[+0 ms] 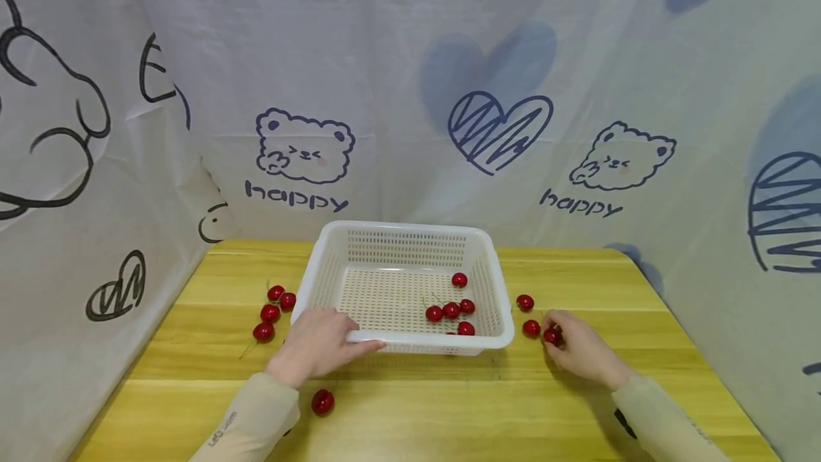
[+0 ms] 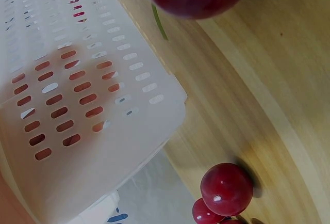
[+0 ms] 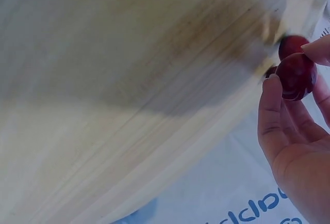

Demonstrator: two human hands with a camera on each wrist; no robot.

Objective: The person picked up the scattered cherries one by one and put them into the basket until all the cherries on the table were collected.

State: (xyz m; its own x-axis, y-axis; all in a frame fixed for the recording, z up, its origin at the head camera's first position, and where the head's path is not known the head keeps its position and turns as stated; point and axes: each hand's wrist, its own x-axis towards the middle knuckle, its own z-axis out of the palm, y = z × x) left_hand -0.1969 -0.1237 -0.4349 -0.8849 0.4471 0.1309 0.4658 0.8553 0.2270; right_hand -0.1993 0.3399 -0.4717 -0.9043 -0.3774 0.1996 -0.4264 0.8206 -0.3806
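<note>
A white plastic basket (image 1: 410, 339) with slotted walls stands mid-table, several red cherries (image 1: 451, 311) lying toward its right side. My left hand (image 1: 317, 343) grips its front left corner, thumb along the front rim; in the left wrist view the fingers show through the slots of the basket wall (image 2: 149, 136). To the right of the basket, my right hand (image 1: 584, 349) pinches a cherry (image 3: 296, 75) between thumb and fingertips, low over the table. Right beside it, another cherry (image 1: 531, 328) lies on the wood, and one more cherry (image 1: 525, 302) sits farther back.
Left of the basket, several cherries lie in a loose row, among them a front cherry (image 1: 264, 332) with a stem. A single cherry (image 1: 323, 402) rests near my left sleeve. Printed white cloth (image 1: 398, 162) hangs behind and beside the wooden table (image 1: 436, 412).
</note>
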